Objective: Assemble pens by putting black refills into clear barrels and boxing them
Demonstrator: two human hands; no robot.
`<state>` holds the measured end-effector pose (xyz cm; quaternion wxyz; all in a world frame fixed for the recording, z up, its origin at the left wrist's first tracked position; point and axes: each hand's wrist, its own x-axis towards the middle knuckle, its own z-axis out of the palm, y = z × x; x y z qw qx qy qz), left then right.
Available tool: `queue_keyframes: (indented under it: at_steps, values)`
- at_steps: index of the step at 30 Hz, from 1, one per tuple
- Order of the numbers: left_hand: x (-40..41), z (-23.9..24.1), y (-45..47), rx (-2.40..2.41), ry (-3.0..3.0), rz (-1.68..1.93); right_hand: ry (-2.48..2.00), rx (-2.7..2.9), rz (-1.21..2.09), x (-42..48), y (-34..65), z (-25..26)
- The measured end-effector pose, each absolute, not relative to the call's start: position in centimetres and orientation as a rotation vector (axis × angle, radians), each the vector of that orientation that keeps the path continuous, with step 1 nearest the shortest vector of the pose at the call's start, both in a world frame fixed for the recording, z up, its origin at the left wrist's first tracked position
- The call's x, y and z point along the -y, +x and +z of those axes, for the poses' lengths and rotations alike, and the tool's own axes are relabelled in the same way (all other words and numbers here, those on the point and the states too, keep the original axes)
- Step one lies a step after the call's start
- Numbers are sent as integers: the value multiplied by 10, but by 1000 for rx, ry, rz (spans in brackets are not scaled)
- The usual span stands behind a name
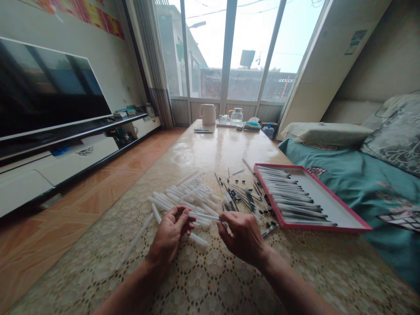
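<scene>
Over the front of the table, my left hand (173, 232) is closed, its thumb and fingers pinching one end of a slim, whitish pen piece (206, 216). My right hand (241, 232) pinches the other end, so the piece runs level between the two hands. It looks like a refill meeting a barrel, but the joint is hidden by my left fingers. Just beyond my left hand lies a heap of translucent white pen barrels (187, 192). Black refills and small black caps (244, 197) are scattered beyond my right hand.
A red-rimmed box lid (328, 197) with a row of pens stands on the right. At the table's far end are a beige jug (208, 114), a glass pitcher (236, 116) and a tissue pack (252, 124). A bed with a teal cover (354, 170) borders the right side.
</scene>
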<state>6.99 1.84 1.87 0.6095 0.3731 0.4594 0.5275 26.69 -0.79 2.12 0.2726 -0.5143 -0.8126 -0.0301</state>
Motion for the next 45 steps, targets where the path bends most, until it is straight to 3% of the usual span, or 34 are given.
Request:
queue_keyframes:
  at_steps: [16, 31, 37, 45]
  values:
    - [-10, 18, 73, -971, 1100, 1017, -1278, 2397, -351, 6, 266, 29]
    - [-1, 17, 75, -966, 1342, 1077, -1439, 2336, 353, 6, 273, 34]
    - [-6, 17, 81, -1025, 1382, 1082, -1518, 2260, 290, -3, 289, 38]
    - [-10, 17, 76, -1117, 1331, 1259, -1666, 1764, 269, -20, 341, 77]
